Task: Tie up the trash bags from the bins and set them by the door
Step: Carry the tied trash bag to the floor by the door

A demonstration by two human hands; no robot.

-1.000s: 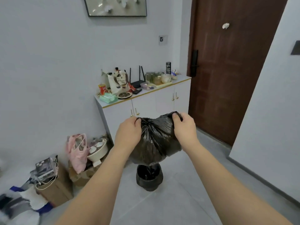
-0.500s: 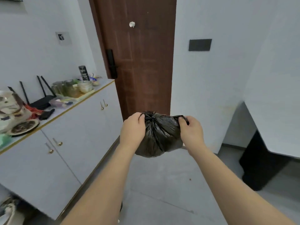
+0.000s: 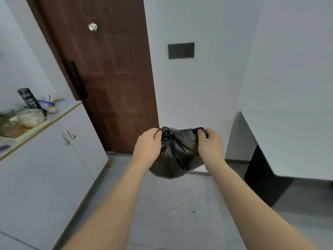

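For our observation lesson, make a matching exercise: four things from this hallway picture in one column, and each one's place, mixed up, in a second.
Things:
1. bag
2. door
3. bowl
4. dark plate

Places:
A. on the wall right of the door
B. held off the floor by both hands
C. on the cabinet at left
D. between cabinet and wall, shut

Pairs: 1-B, 2-D, 3-C, 4-A

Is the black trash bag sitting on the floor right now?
No, both the left hand and right hand hold the black trash bag above the floor.
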